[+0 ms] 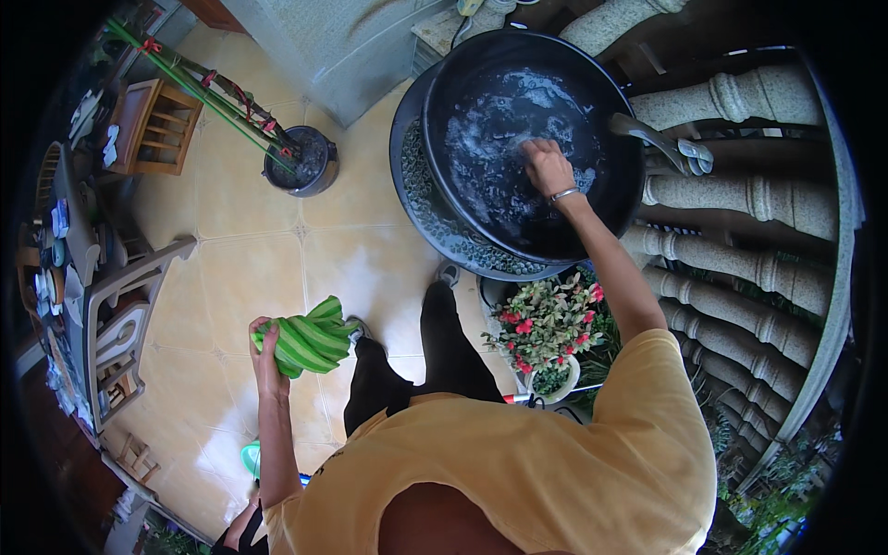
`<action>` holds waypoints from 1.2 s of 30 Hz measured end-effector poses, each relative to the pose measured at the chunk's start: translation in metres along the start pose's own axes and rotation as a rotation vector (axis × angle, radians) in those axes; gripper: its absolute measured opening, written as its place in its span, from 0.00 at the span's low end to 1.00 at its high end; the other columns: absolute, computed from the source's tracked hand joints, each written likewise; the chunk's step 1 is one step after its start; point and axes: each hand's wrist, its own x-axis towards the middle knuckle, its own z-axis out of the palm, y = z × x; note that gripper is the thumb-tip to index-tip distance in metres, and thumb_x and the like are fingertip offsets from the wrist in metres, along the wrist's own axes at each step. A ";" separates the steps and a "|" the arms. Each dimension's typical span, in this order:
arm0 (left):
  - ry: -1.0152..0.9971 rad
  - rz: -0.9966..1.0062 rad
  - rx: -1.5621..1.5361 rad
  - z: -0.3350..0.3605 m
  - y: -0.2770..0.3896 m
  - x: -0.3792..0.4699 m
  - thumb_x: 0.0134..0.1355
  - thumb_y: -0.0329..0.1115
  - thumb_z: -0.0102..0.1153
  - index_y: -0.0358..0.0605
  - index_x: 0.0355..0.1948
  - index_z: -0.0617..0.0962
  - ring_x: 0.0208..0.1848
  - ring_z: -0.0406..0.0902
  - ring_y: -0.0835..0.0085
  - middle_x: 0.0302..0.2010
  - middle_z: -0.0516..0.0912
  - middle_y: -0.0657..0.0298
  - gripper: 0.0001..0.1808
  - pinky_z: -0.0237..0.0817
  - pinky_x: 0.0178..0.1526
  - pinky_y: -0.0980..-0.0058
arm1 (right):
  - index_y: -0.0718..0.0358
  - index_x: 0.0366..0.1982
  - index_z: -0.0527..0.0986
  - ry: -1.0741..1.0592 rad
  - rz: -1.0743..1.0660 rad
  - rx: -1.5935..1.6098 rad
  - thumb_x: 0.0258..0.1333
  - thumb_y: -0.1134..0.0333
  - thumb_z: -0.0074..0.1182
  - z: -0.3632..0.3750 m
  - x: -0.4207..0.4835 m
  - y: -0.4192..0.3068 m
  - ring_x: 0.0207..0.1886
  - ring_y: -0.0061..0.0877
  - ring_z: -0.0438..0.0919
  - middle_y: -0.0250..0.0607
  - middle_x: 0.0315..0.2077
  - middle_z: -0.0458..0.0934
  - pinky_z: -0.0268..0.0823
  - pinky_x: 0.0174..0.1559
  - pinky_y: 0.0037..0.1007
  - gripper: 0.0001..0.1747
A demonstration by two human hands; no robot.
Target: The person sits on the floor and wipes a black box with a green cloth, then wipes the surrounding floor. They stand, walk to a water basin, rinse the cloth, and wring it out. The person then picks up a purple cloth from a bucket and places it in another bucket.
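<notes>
A large round black basin [531, 229] stands ahead of me, with rippling, foamy water [499, 139] inside. My right hand [550, 166], a metal bangle on its wrist, reaches over the water with its fingers curled down. Its fingertips are at the churned surface, so whether they hold anything is hidden. Out to the left, my left hand [267, 354] grips one end of a green striped cloth [312, 338]. The cloth hangs bunched and twisted above the tiled floor. A curved spout [645, 132] crosses the basin's right rim.
Beneath the basin sits a wider round tray [433, 211] of round pebble-like pieces. A flowering plant [548, 319] grows close to my right leg. Stone balusters [735, 201] line the right. Left are potted bamboo stalks [302, 163] and chairs [125, 329]. Another person's arm [243, 524] shows behind-left.
</notes>
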 end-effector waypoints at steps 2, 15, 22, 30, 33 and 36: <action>0.024 -0.032 -0.007 -0.005 -0.005 0.001 0.58 0.37 0.61 0.52 0.45 0.71 0.43 0.70 0.75 0.40 0.73 0.67 0.16 0.65 0.46 0.74 | 0.60 0.43 0.72 0.016 0.016 -0.080 0.48 0.70 0.53 0.014 0.003 0.013 0.44 0.43 0.75 0.44 0.34 0.78 0.66 0.49 0.41 0.17; 0.027 -0.053 -0.025 -0.003 -0.033 0.007 0.57 0.37 0.62 0.51 0.45 0.71 0.44 0.71 0.73 0.40 0.74 0.65 0.17 0.66 0.47 0.73 | 0.61 0.49 0.65 -0.120 0.362 0.066 0.51 0.59 0.55 0.003 0.017 0.016 0.41 0.51 0.78 0.57 0.36 0.79 0.71 0.45 0.47 0.25; 0.067 -0.032 -0.033 -0.013 -0.039 0.003 0.56 0.36 0.62 0.50 0.44 0.71 0.42 0.73 0.73 0.39 0.76 0.64 0.16 0.67 0.46 0.73 | 0.67 0.41 0.75 -0.291 -0.044 -0.144 0.44 0.72 0.54 0.006 -0.014 -0.013 0.39 0.50 0.78 0.58 0.36 0.78 0.70 0.43 0.42 0.17; 0.136 -0.025 -0.053 -0.028 -0.048 -0.015 0.56 0.36 0.63 0.51 0.44 0.72 0.40 0.74 0.73 0.38 0.77 0.64 0.16 0.68 0.44 0.75 | 0.56 0.49 0.71 -0.109 -0.231 0.466 0.45 0.75 0.55 -0.001 0.137 -0.013 0.47 0.47 0.75 0.51 0.44 0.75 0.68 0.50 0.38 0.24; 0.196 -0.022 -0.075 -0.042 -0.053 -0.029 0.56 0.36 0.64 0.51 0.44 0.72 0.40 0.73 0.74 0.38 0.76 0.65 0.16 0.67 0.44 0.75 | 0.43 0.54 0.68 -0.064 0.017 -0.126 0.49 0.72 0.54 -0.011 0.130 0.052 0.54 0.43 0.70 0.41 0.52 0.70 0.68 0.52 0.44 0.28; 0.254 0.023 -0.068 -0.058 -0.066 -0.037 0.56 0.36 0.64 0.50 0.43 0.72 0.40 0.73 0.73 0.38 0.76 0.65 0.16 0.68 0.43 0.74 | 0.41 0.57 0.66 -0.179 0.225 -0.479 0.54 0.71 0.49 -0.013 0.064 0.102 0.57 0.49 0.67 0.42 0.55 0.66 0.66 0.52 0.55 0.27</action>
